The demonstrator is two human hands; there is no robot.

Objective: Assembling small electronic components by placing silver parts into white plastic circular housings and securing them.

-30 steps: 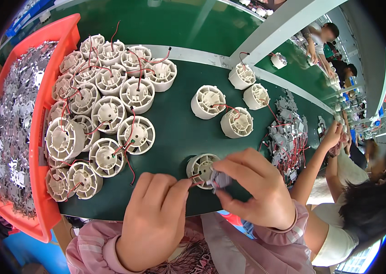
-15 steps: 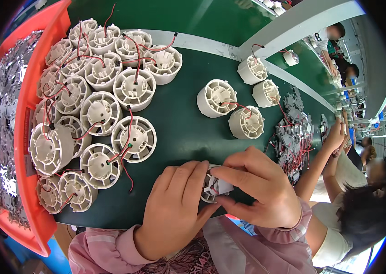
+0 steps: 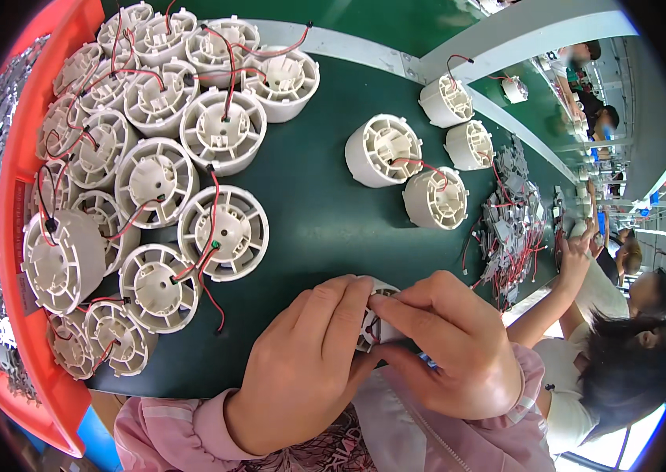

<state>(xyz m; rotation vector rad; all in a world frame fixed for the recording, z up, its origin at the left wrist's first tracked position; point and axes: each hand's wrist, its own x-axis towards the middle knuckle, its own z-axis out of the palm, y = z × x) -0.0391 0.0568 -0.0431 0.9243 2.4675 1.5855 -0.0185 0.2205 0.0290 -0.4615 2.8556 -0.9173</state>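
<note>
Most of the small white housing (image 3: 376, 324) is hidden between the two hands at the near edge of the green table (image 3: 325, 212); only a slotted white face shows. Left hand (image 3: 301, 370) curls its fingers against its left side, right hand (image 3: 451, 346) pinches it from the right. Many larger white round housings (image 3: 223, 232) with red wires lie far left, beside an orange tray (image 3: 22, 197).
</note>
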